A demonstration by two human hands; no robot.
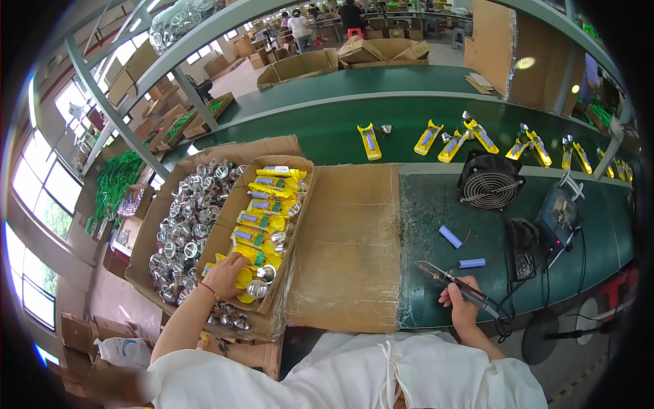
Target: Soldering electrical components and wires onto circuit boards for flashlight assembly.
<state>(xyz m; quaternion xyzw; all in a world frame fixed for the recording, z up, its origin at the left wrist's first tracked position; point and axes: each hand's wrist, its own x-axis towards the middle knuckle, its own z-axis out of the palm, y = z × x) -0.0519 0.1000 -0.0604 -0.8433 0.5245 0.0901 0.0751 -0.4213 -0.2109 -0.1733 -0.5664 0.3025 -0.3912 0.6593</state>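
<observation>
My left hand (226,278) reaches into a narrow cardboard tray (304,187), its fingers curled on a yellow flashlight housing (244,277) at the near end. Shiny reflector heads (257,289) lie by the fingertips, which are partly hidden. More yellow housings with purple cells and green boards (253,219) fill the tray in a row. On the right, my right hand (462,303) is closed round the handle of a soldering iron (470,294). Its tip points up and left, above the green bench. Two loose purple battery cells (450,236) lie beyond the iron, one with a red wire.
A large carton (146,249) of silvery reflector heads surrounds the tray's left side. A cardboard sheet (344,252) covers the middle bench. A black fan (492,180), a soldering station (560,211) and cables stand at right. Yellow flashlights (369,142) lie along the green conveyor (320,140).
</observation>
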